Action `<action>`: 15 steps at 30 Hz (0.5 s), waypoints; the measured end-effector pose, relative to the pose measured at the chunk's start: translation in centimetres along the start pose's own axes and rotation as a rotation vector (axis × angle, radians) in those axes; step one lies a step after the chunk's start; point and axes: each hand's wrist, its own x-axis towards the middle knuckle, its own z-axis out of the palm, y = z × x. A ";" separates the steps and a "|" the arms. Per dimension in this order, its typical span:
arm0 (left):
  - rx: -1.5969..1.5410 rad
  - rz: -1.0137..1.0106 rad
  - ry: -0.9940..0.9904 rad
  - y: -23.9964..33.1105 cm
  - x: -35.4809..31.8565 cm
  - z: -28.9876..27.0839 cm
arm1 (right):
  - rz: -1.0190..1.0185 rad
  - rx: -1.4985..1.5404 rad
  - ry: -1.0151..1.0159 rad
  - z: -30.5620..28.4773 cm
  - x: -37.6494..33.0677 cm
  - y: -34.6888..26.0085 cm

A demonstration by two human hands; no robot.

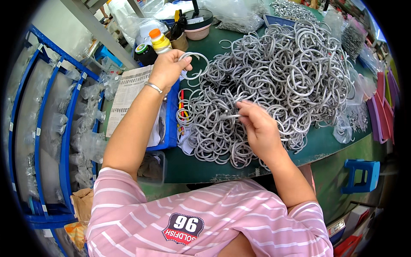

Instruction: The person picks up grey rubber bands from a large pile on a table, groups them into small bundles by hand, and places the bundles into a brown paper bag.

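Note:
A big heap of grey, C-shaped metal bangles covers the middle of the green table. My left hand is raised at the heap's left edge. Its thumb and fingers pinch one bangle, held clear of the pile with its curve toward the right. Over the front part of the heap is my right hand, slightly blurred, fingers closed together. Between its fingertips sits the end of another bangle, which points left; how much of it the hand covers I cannot tell.
Left of the heap stand a blue bin and a printed sheet. Behind them are an orange-capped bottle and a pink bowl. Blue shelving holds bagged parts at far left. A blue stool stands on the floor at right.

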 end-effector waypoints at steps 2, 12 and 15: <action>-0.007 -0.007 0.021 -1.3 0.1 0.2 | -0.267 -0.187 0.042 -0.2 1.2 -0.5; 1.042 -0.121 -0.273 -6.8 0.0 2.8 | 0.233 0.475 0.071 -1.3 -2.0 -1.0; 1.078 -0.184 -0.350 -6.7 0.4 2.5 | 0.272 0.483 0.070 -2.6 -3.6 -1.0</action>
